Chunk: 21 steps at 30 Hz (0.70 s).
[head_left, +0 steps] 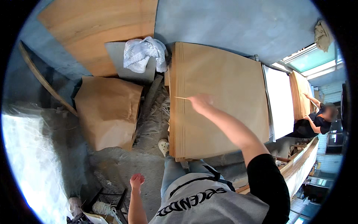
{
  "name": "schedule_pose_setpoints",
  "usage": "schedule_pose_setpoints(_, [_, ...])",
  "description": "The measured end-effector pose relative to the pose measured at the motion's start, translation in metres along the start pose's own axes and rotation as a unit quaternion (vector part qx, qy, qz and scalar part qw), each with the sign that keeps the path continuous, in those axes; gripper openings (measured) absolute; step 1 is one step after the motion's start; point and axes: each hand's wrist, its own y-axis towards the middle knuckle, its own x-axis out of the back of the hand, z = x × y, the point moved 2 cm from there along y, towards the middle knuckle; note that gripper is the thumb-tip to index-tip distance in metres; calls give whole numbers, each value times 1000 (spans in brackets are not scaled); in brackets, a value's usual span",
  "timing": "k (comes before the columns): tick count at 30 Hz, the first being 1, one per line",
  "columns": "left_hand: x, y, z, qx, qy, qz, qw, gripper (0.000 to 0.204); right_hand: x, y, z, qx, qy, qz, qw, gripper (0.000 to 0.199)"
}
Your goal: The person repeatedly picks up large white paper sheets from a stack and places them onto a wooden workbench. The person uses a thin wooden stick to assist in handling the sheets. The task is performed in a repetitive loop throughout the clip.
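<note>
At frame centre, the right hand (200, 102) reaches over the stack of brown paper sheets (220, 100) on the desk, fingers pinched shut on a thin stick (181, 98) laid across the ruled left margin. The left hand (137, 181), lower centre, hangs open and empty over the floor.

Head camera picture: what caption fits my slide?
Right hand holds a thin pale stick over a stack of large brown paper sheets; left hand hangs free.

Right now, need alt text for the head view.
The right hand holds a thin stick over a stack of brown sheets. The left hand hangs empty above the dusty floor, near a brown paper sack. Another person works at far right.
</note>
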Motion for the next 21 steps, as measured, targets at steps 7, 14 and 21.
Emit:
schedule_pose_setpoints(7, [25,-18,26,130,75,-21,988,14,-68,-9,-73,3,107,-82,991,31])
schedule_pose_setpoints(14, [36,27,21,121,1,45,992,13,-26,15,-17,-43,56,-15,997,39])
schedule_pose_setpoints(21, [8,11,-15,69,63,16,995,12,-77,2,-91,-73,198,-49,976,34])
